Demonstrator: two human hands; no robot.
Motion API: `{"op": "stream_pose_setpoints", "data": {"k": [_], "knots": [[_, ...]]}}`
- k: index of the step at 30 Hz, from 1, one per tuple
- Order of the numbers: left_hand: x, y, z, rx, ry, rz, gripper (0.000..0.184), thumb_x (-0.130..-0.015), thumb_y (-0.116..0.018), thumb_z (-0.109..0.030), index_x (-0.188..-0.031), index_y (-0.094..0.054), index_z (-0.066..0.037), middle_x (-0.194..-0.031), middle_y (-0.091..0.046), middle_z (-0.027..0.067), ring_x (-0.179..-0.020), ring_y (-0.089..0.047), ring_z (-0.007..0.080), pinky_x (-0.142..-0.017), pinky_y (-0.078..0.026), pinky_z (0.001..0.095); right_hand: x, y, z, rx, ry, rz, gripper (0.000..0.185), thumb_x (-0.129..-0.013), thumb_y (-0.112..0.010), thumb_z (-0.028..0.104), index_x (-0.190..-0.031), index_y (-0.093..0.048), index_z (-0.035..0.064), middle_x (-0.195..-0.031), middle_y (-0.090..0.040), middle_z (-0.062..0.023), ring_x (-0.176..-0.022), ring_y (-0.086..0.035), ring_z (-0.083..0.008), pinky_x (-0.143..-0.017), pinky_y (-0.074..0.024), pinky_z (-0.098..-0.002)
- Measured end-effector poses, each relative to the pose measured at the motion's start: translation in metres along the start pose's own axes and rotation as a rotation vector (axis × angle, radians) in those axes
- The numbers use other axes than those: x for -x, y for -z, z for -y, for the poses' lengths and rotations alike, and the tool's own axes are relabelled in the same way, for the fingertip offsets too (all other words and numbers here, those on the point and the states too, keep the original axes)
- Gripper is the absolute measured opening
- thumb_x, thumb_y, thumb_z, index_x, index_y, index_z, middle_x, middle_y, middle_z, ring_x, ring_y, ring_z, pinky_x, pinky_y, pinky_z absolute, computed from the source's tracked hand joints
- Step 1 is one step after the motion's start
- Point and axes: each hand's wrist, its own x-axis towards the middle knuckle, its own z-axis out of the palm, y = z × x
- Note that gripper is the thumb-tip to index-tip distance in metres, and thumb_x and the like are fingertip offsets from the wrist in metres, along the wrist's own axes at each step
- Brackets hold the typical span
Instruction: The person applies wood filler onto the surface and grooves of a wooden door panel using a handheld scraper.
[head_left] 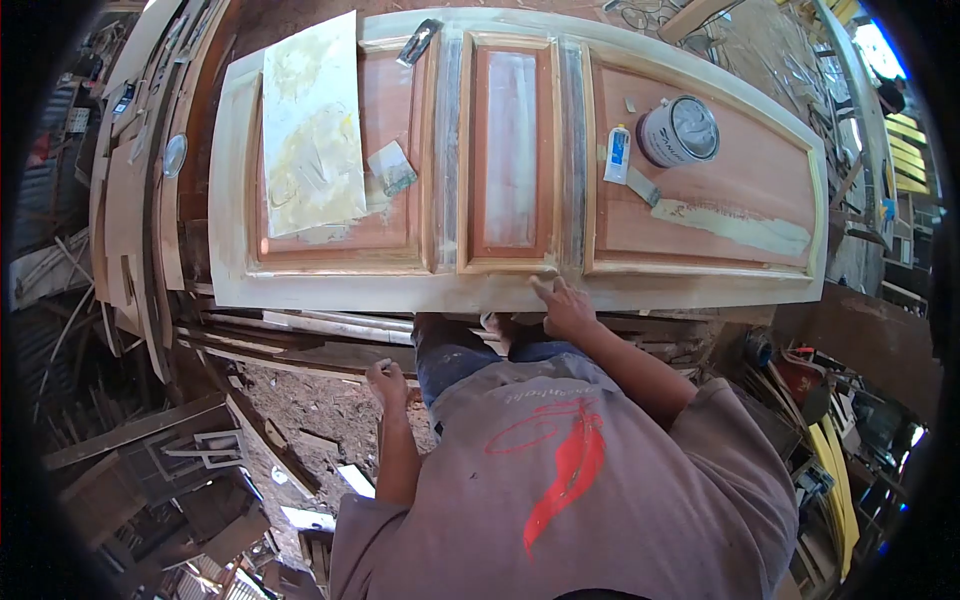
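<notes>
A wooden panel door (350,290) lies flat in front of me, its frame smeared with pale filler. My right hand (570,310) is at the door's near edge, below the middle panel. Its index finger stretches out onto the frame, and I see nothing held in it. My left hand (388,384) hangs low, apart from the door, with its fingers curled in. Whatever it may hold is too small to make out. On the right panel stand an open can (665,140) and a white-and-blue tube (617,155), beside a putty knife (643,187).
A stained white sheet (315,130) covers part of the left panel, with a small scraper-like piece (392,168) beside it. A dark cutter-like tool (418,43) lies at the far edge. Boards (130,210) lean at the left. Wood scraps (200,450) clutter the ground.
</notes>
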Motion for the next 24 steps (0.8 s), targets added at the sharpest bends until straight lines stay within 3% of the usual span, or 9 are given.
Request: {"op": "stream_pose_setpoints", "data": {"k": [2, 5, 8, 11, 14, 17, 20, 23, 24], "knots": [[0.002, -0.001, -0.002, 0.011, 0.020, 0.016, 0.020, -0.086, -0.072, -0.014, -0.102, -0.071, -0.002, -0.106, -0.068, 0.0194, -0.102, -0.064, 0.0360, -0.093, -0.051, 0.0474, 0.004, 0.013, 0.001, -0.051, 0.042, 0.073, 0.091, -0.077, -0.068, 0.011, -0.162, -0.035, 0.0145, -0.120, -0.059, -0.0225, -0.110, -0.064, -0.0423, -0.093, -0.0537, -0.0511], [0.004, 0.000, -0.003, 0.040, 0.029, 0.014, 0.020, -0.086, -0.072, -0.014, -0.101, -0.070, -0.001, -0.105, -0.069, 0.0197, -0.103, -0.063, 0.0372, -0.094, -0.050, 0.0481, 0.003, 0.012, 0.001, -0.145, -0.123, -0.095, 0.086, -0.079, -0.066, 0.010, -0.161, -0.041, 0.0157, -0.128, -0.059, -0.0252, -0.114, -0.064, -0.0418, -0.096, -0.0540, -0.0501], [-0.002, -0.004, 0.001, 0.082, 0.039, 0.018, 0.020, -0.086, -0.072, -0.013, -0.101, -0.070, -0.001, -0.106, -0.069, 0.0196, -0.104, -0.063, 0.0380, -0.095, -0.050, 0.0485, 0.000, 0.001, 0.002, -0.186, -0.233, -0.120, 0.082, -0.079, -0.067, 0.011, -0.157, -0.046, 0.0181, -0.122, -0.059, -0.0247, -0.110, -0.065, -0.0417, -0.096, -0.0539, -0.0517], [-0.005, -0.004, 0.002, 0.034, -0.007, 0.005, 0.020, -0.086, -0.073, -0.013, -0.101, -0.070, -0.001, -0.107, -0.069, 0.0195, -0.105, -0.063, 0.0381, -0.096, -0.049, 0.0482, 0.005, -0.024, -0.005, -0.197, -0.005, 0.105, 0.078, -0.081, -0.067, 0.014, -0.156, -0.047, 0.0210, -0.124, -0.059, -0.0248, -0.111, -0.065, -0.0419, -0.096, -0.0543, -0.0522], [-0.003, -0.004, 0.004, 0.045, -0.003, -0.005, 0.020, -0.086, -0.073, -0.013, -0.101, -0.070, -0.001, -0.107, -0.069, 0.0192, -0.106, -0.063, 0.0379, -0.098, -0.048, 0.0481, -0.007, -0.007, -0.026, -0.247, -0.039, -0.271, 0.074, -0.078, -0.069, 0.012, -0.151, -0.056, 0.0215, -0.121, -0.060, -0.0225, -0.110, -0.065, -0.0422, -0.096, -0.0527, -0.0528], [-0.001, -0.005, 0.002, 0.048, -0.003, 0.013, 0.019, -0.086, -0.073, -0.013, -0.101, -0.070, -0.001, -0.106, -0.069, 0.0191, -0.107, -0.062, 0.0377, -0.099, -0.048, 0.0482, -0.028, 0.047, -0.036, -0.074, -0.078, -0.289, 0.066, -0.086, -0.064, 0.018, -0.151, -0.055, 0.0224, -0.124, -0.059, -0.0236, -0.117, -0.063, -0.0415, -0.100, -0.0531, -0.0496], [0.000, -0.005, 0.005, 0.041, 0.020, 0.019, 0.018, -0.086, -0.072, -0.013, -0.101, -0.070, -0.001, -0.106, -0.069, 0.0194, -0.107, -0.062, 0.0375, -0.099, -0.048, 0.0487, -0.035, 0.026, -0.064, 0.178, 0.087, -0.168, 0.062, -0.086, -0.063, 0.015, -0.148, -0.059, 0.0221, -0.122, -0.059, -0.0226, -0.119, -0.063, -0.0396, -0.100, -0.0531, -0.0477], [0.004, -0.003, 0.004, 0.079, 0.051, 0.011, 0.018, -0.087, -0.070, -0.013, -0.101, -0.070, -0.001, -0.108, -0.068, 0.0203, -0.106, -0.062, 0.0378, -0.098, -0.048, 0.0495, -0.032, 0.059, -0.050, 0.045, 0.065, 0.190, 0.064, -0.085, -0.062, 0.013, -0.149, -0.058, 0.0195, -0.132, -0.060, -0.0241, -0.121, -0.064, -0.0381, -0.098, -0.0540, -0.0465], [0.006, 0.000, 0.002, 0.094, 0.073, 0.014, 0.019, -0.087, -0.070, -0.013, -0.101, -0.070, 0.000, -0.109, -0.067, 0.0206, -0.106, -0.062, 0.0379, -0.098, -0.049, 0.0498, -0.036, 0.061, -0.048, 0.024, 0.062, 0.110, 0.065, -0.083, -0.063, 0.014, -0.148, -0.059, 0.0185, -0.127, -0.063, -0.0229, -0.118, -0.065, -0.0379, -0.096, -0.0543, -0.0476]]}}
